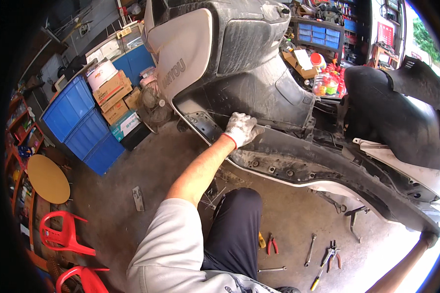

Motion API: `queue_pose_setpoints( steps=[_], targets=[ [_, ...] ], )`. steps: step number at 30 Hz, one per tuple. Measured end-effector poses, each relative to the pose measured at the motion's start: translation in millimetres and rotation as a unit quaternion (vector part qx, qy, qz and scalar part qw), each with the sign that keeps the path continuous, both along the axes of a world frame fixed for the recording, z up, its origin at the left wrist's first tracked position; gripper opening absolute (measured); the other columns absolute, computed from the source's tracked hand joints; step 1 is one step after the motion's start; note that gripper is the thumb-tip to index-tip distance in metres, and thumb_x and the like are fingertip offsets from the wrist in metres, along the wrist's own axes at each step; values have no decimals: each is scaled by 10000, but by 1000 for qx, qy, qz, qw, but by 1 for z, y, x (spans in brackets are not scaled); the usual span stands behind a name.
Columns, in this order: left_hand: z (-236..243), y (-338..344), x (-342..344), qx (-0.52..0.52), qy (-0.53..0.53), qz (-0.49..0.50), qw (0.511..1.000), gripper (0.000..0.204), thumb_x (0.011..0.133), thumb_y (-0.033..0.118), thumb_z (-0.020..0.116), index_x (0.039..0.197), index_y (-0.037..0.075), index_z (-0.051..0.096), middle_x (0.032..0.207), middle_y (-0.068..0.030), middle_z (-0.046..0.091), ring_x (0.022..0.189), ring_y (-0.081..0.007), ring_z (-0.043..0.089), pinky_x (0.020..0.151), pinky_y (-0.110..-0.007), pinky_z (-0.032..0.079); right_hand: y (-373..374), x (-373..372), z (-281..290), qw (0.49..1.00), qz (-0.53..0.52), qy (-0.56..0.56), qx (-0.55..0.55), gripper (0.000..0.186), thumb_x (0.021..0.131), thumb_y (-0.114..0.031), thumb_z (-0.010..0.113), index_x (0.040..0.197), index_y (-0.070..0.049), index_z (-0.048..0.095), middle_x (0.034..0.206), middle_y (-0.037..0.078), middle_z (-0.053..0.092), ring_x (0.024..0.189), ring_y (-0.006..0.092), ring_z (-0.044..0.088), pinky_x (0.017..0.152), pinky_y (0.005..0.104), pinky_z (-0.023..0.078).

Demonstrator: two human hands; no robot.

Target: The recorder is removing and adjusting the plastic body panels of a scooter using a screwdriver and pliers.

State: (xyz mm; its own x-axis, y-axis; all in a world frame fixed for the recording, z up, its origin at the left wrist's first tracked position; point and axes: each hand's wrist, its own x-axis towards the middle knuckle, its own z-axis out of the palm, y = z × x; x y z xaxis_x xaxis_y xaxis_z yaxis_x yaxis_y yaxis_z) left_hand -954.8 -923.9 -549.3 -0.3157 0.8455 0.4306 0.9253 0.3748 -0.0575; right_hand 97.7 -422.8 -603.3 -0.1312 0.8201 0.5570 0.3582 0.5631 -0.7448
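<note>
A scooter [259, 88] with a dusty black and white body fills the upper middle and right. Along its lower side runs a long black plastic side panel [298, 151] with a pale lower edge. My left hand [240, 130], in a white work glove with a red cuff, is closed over the panel's front upper edge, beside the black front inner cover. At the far right, my right hand [429, 239] grips the panel's rear end; it is dark and small there, its fingers partly hidden. The scooter's black seat part [396, 117] lies above the rear.
On the concrete floor lie red-handled pliers [273, 245], wrenches [310, 250], a yellow-handled screwdriver [317, 282] and a metal stand [354, 224]. Blue bins [78, 117], cartons [113, 95] and a fan [151, 105] stand left. Red chairs [66, 234] are at lower left.
</note>
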Motion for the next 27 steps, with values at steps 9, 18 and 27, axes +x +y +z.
queue_pose_setpoints(
  steps=[9, 18, 27],
  targets=[
    [66, -3, 22, -148, 17, 0, 989, 476, 893, 510, 484, 858, 86, 698, 828, -168, 678, 876, -344, 646, 827, -443, 464, -10, -58, -51, 997, -33, 63, -10, 465, 981, -216, 422, 1407, -31, 395, 1425, 108, 445, 1301, 224, 426, 1116, 390, 301],
    [35, -16, 14, -13, 23, -9, 1000, 455, 864, 511, 541, 750, 94, 682, 776, -142, 673, 849, -321, 640, 803, -434, 451, -149, -188, 69, 896, -120, 417, -95, 436, 985, -125, 441, 1394, 18, 389, 1385, 152, 469, 1249, 258, 474, 1078, 421, 369],
    [16, -4, 19, 77, 19, -16, 997, 411, 826, 469, 599, 675, 89, 646, 738, -128, 660, 795, -319, 619, 765, -429, 445, -65, -48, -27, 897, -349, -267, 55, 563, 927, -246, 577, 1384, 19, 381, 1336, 145, 525, 1226, 252, 504, 1071, 384, 361]
  ],
)
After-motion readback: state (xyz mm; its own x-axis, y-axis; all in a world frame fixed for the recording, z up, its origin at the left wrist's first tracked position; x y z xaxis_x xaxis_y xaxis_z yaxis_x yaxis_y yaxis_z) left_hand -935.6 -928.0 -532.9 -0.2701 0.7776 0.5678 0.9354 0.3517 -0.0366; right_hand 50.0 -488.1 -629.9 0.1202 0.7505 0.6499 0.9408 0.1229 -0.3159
